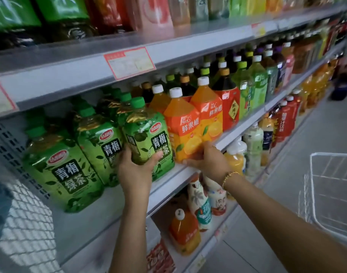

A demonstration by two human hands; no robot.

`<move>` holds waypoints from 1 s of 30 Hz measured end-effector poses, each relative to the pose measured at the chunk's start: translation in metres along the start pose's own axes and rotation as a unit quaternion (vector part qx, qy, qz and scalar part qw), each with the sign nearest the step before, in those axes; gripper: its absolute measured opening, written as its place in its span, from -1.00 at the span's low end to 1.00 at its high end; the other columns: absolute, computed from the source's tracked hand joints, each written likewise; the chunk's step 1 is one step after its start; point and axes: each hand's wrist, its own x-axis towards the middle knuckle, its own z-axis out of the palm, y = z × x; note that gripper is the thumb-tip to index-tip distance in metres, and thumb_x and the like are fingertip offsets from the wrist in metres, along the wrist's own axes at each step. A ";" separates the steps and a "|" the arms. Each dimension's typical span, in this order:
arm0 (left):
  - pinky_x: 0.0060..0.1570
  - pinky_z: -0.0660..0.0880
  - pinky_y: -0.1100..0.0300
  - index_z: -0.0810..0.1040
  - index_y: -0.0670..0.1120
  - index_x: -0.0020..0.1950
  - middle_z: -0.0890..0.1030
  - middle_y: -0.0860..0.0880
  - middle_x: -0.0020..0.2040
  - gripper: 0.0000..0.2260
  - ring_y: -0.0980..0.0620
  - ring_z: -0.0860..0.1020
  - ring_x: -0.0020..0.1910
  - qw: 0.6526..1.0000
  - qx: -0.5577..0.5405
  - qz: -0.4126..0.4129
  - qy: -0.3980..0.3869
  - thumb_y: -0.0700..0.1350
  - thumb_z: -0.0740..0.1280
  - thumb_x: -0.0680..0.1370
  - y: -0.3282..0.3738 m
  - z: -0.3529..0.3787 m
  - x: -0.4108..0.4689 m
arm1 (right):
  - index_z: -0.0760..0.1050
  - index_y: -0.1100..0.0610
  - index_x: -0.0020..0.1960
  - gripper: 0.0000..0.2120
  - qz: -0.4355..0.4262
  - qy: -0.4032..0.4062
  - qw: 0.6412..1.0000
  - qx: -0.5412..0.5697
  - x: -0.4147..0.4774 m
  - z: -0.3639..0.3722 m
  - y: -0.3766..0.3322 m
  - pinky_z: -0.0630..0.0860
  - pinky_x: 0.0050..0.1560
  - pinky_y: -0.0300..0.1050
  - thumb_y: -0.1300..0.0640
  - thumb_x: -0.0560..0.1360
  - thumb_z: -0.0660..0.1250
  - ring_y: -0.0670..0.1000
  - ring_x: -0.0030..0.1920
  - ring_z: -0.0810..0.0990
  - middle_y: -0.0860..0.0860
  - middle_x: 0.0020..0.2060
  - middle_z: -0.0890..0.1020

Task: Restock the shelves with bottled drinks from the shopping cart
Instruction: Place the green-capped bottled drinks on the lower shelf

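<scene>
- Glossy, squarish green plastic tea bottle (147, 138), upright, clasped low by left hand (136, 170).
- Faceted orange plastic juice bottle (185, 133) just beside, gripped at base by right hand (208, 160).

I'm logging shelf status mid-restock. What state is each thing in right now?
left hand: grips tea bottle low down.
tea bottle: capped, standing at shelf front.
right hand: holds juice bottle's base.
juice bottle: capped, upright, at shelf edge.
cart: only a wire corner shows.
price tag: on shelf rail, tilted.
</scene>
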 end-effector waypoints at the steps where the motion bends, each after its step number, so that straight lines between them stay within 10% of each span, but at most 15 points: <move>1: 0.23 0.45 -0.14 0.33 -0.01 0.44 0.43 -0.12 0.34 -0.21 -0.12 0.40 0.33 1.000 0.007 -0.003 0.003 0.16 0.51 0.27 -0.001 0.001 0.002 | 0.32 0.16 0.15 -0.38 0.000 -0.001 1.000 0.002 0.000 0.000 0.000 0.53 -0.02 -0.01 -0.18 0.31 0.47 0.07 0.00 0.55 0.06 0.01 0.56; 9: -0.06 0.43 0.39 0.44 -0.05 0.36 0.62 0.00 0.13 -0.38 0.12 0.57 0.05 0.999 -0.022 -0.008 0.030 0.18 0.36 0.37 -0.015 0.016 -0.014 | 0.27 0.13 0.13 -0.42 -0.021 0.014 1.000 0.005 0.002 0.008 0.002 0.50 0.01 0.05 -0.16 0.33 0.45 0.10 0.03 0.53 0.07 0.07 0.51; 18: 0.17 0.48 0.15 0.40 -0.16 0.36 0.43 -0.14 0.32 -0.52 0.03 0.47 0.26 0.999 -0.011 0.008 0.034 0.03 0.31 0.50 0.048 0.020 -0.084 | 0.52 0.19 -0.08 -0.77 -0.022 -0.047 0.998 -0.020 -0.018 -0.056 0.002 0.40 -0.18 -0.16 0.00 0.49 0.34 -0.02 -0.20 0.47 0.08 -0.14 0.60; 23: 0.05 0.55 0.09 0.53 -0.13 0.12 0.55 -0.03 0.08 -0.72 0.03 0.56 0.03 0.972 -0.062 -0.029 -0.227 -0.03 0.29 0.48 0.109 0.066 -0.122 | 0.54 0.18 -0.08 -0.82 0.123 0.015 0.991 -0.053 -0.077 -0.183 0.034 0.49 -0.08 -0.04 0.06 0.47 0.36 0.08 -0.13 0.56 0.08 -0.15 0.60; 30: 0.09 0.47 0.23 0.48 -0.07 0.22 0.56 0.02 0.13 -0.73 0.08 0.54 0.08 0.785 -0.024 -0.058 -0.617 -0.18 0.35 0.52 0.222 0.125 -0.222 | 0.48 0.20 0.19 -0.71 0.385 0.116 0.890 -0.215 -0.244 -0.370 0.079 0.42 0.14 -0.05 0.14 0.50 0.31 0.17 0.16 0.49 0.14 0.17 0.51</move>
